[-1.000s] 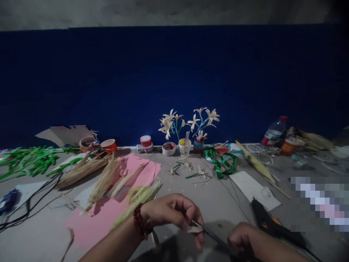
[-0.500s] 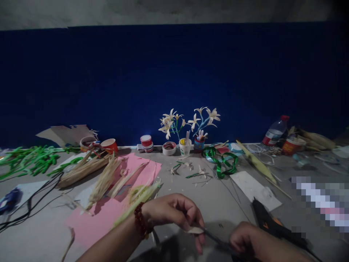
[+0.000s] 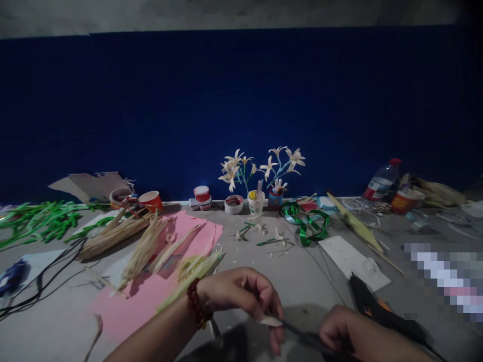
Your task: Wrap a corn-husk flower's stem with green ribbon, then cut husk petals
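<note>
Pale husk piece point(image 3: 270, 320), pinched in the left hand's point(image 3: 251, 296) fingers above the grey table point(image 3: 241, 251); the right hand point(image 3: 337, 327), apart from it, grips a dark, blurred tool point(image 3: 302, 334) reaching the piece.

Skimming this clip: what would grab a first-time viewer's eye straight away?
Probably the pale flowers, bright against the deep blue backdrop at the middle back. Next, the pink paper spread at left, under husks. Front and center, the left hand, above a beaded bracelet, pinches a pale strip while the right hand holds a blurred dark tool.
</note>
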`<action>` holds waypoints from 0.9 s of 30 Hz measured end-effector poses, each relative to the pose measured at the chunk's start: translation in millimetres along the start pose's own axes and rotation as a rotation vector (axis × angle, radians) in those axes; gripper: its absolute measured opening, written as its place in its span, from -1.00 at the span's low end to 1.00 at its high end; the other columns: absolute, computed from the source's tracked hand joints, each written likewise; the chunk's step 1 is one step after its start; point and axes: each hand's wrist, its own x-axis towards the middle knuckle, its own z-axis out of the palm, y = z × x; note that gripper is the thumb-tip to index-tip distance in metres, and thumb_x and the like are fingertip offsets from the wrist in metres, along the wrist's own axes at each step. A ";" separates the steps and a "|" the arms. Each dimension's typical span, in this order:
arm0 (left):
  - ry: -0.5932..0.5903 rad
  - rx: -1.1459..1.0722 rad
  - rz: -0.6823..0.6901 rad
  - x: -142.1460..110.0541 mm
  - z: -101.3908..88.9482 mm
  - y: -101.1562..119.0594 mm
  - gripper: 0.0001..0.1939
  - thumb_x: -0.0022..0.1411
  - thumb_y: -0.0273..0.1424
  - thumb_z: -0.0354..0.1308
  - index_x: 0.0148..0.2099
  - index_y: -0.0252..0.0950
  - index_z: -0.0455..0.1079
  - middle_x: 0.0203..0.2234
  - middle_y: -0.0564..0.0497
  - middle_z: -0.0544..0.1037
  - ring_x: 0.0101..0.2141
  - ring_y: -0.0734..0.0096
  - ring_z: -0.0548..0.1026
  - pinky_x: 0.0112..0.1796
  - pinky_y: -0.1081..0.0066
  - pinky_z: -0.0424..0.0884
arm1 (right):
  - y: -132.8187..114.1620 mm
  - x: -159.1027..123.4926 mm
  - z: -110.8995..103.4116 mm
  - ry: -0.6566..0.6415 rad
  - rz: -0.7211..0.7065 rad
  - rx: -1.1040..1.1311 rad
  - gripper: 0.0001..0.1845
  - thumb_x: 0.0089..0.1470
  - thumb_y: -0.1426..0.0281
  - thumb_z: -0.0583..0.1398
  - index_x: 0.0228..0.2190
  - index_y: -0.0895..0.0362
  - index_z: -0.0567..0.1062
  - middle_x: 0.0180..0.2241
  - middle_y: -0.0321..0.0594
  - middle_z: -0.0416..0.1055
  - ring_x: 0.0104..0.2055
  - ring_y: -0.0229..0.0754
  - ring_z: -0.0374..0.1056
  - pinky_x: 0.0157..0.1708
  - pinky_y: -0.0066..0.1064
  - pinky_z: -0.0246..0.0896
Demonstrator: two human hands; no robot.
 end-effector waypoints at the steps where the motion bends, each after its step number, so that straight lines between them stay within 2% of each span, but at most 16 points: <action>1: -0.009 -0.006 -0.008 -0.1 0.2 0.6 -0.71 -0.10 -0.35 0.43 -0.55 -0.31 0.35 -0.35 -0.06 0.58 -0.47 0.27 0.56 -0.16 0.19 0.38 | 0.1 -0.5 -0.5 0.011 0.008 -0.019 -0.48 -0.21 0.09 0.29 -0.67 0.06 0.08 -0.65 -0.53 -0.08 -0.56 -0.38 -0.20 -0.57 -0.45 -0.36; 5: -0.016 -0.028 -0.027 -0.5 2.1 3.8 -0.76 -0.08 -0.40 0.41 -0.52 -0.31 0.37 -0.34 -0.07 0.58 -0.43 0.24 0.56 -0.12 0.17 0.35 | 4.3 -3.0 -3.0 0.073 0.023 -0.093 -0.47 -0.27 0.07 0.32 -0.66 0.07 0.11 -0.62 -0.51 -0.02 -0.53 -0.36 -0.13 -0.56 -0.49 -0.28; 10: 0.016 -0.033 -0.043 -1.2 2.9 5.3 -0.71 -0.12 -0.39 0.43 -0.54 -0.31 0.33 -0.38 -0.10 0.60 -0.45 0.23 0.57 -0.15 0.17 0.36 | 19.5 -0.6 -8.2 0.146 0.035 -0.182 -0.52 -0.32 0.08 0.32 -0.63 0.07 0.17 -0.58 -0.48 0.06 -0.49 -0.33 -0.02 -0.53 -0.52 -0.14; 14: 0.203 0.011 0.025 -2.2 2.7 -0.1 -0.74 -0.17 -0.41 0.45 -0.53 -0.34 0.40 -0.42 -0.06 0.57 -0.43 0.28 0.52 -0.26 0.29 0.37 | 35.4 11.2 -9.9 0.299 0.092 -0.339 -0.58 -0.21 0.10 0.23 -0.65 0.04 0.11 -0.62 -0.46 0.06 -0.54 -0.30 0.07 -0.55 -0.48 -0.09; 17: 0.417 0.020 0.132 -1.7 4.6 -7.9 -0.81 -0.13 -0.45 0.43 -0.50 -0.34 0.46 -0.49 0.07 0.47 -0.46 0.45 0.40 -0.35 0.44 0.32 | 44.0 21.7 -5.4 0.490 0.141 -0.538 -0.71 -0.08 0.23 0.21 -0.60 0.05 0.20 -0.56 -0.33 0.30 -0.46 -0.14 0.28 -0.48 -0.39 -0.03; 19: 0.534 0.019 0.171 -1.3 7.3 -12.8 -0.82 -0.08 -0.43 0.41 -0.48 -0.34 0.45 -0.57 0.13 0.40 -0.52 0.51 0.33 -0.41 0.48 0.26 | 47.1 28.3 -0.6 0.573 0.164 -0.661 -0.90 -0.07 0.37 0.19 -0.51 0.05 0.32 -0.45 -0.21 0.48 -0.35 0.01 0.42 -0.42 -0.34 0.01; 20: 0.575 0.019 0.182 -1.1 9.0 -14.8 -0.81 -0.07 -0.41 0.41 -0.47 -0.34 0.45 -0.60 0.14 0.37 -0.55 0.53 0.31 -0.44 0.49 0.23 | 47.7 31.4 1.8 0.598 0.175 -0.714 -0.93 -0.10 0.44 0.17 -0.47 0.05 0.36 -0.41 -0.17 0.54 -0.30 0.07 0.46 -0.40 -0.33 0.03; 23: 0.650 0.018 0.212 -0.9 15.1 -18.9 -0.76 -0.06 -0.35 0.42 -0.46 -0.36 0.42 -0.63 0.14 0.37 -0.57 0.54 0.29 -0.47 0.48 0.18 | 46.8 39.8 6.2 0.649 0.213 -0.845 -0.77 -0.15 0.54 0.16 -0.35 0.07 0.41 -0.34 -0.06 0.60 -0.25 0.17 0.51 -0.41 -0.32 0.07; 27: 0.728 0.019 0.257 0.5 25.0 -24.1 -0.74 -0.05 -0.32 0.41 -0.44 -0.36 0.43 -0.63 0.13 0.38 -0.57 0.54 0.28 -0.48 0.49 0.14 | 40.5 46.1 4.8 0.673 0.217 -0.963 -0.62 -0.18 0.58 0.18 -0.23 0.12 0.43 -0.27 0.01 0.60 -0.30 0.18 0.53 -0.45 -0.32 0.09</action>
